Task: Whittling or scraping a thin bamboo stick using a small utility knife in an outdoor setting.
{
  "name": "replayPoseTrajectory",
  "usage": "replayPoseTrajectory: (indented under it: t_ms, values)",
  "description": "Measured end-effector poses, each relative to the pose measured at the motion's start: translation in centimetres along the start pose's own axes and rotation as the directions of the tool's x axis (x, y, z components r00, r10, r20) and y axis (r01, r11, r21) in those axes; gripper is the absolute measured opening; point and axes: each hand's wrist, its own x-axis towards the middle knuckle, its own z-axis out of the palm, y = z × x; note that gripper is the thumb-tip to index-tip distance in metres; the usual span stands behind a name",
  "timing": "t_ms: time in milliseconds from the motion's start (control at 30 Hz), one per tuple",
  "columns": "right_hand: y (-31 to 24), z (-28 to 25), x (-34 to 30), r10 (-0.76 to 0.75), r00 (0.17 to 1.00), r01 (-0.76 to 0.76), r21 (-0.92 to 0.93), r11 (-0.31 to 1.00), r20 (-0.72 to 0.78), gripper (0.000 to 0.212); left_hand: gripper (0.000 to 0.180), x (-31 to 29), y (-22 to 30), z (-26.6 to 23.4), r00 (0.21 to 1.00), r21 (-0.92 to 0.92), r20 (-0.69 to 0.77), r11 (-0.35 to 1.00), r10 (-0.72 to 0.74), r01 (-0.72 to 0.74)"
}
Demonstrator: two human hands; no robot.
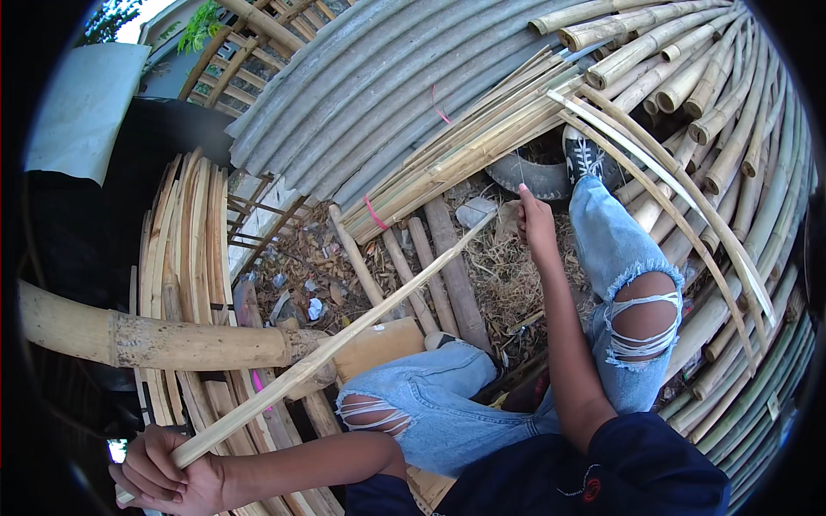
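My left hand [168,471], at the lower left, is closed around one end of a long pale bamboo strip [344,331]. The strip slants up and to the right across my left thigh, and its far end comes close to my right hand. My right hand [537,225] is closed too, over the ground between my knees. A thin, narrow, blade-like piece [520,172] rises from its fingers; its kind is unclear. Just left of those fingers is a brownish patch I cannot make out. Beyond lies a bundle of split bamboo strips [447,172] with a pink tie.
A thick bamboo pole [155,340] juts in from the left above stacked slats [194,232]. Corrugated sheets [370,95] stand at the back. Bamboo poles [731,129] pile up on the right, with loose bent strips [680,185] before them. A tire [520,176] lies by my shoe.
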Motion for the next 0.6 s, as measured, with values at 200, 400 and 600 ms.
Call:
replayPoseTrajectory:
  t_ms: [200,400,600]
  values:
    - [-2.5,0.6,-1.8,-0.041,0.999,0.043,-0.084,0.996,0.014,0.052,0.048,1.3,-4.7,-1.8,0.996,0.132,-0.091,0.991,0.013,-0.001]
    - [-7.7,7.2,-12.6,-0.106,0.871,0.177,-0.105,0.979,0.479,0.050,0.048,0.7,-5.0,-1.3,0.994,0.132,-0.106,0.991,0.032,-0.018]
    - [-8.9,10.9,-23.6,-0.373,0.519,0.568,0.016,0.823,0.769,0.036,0.049,-0.1,-5.2,0.7,0.996,0.086,-0.080,0.996,0.041,-0.034]
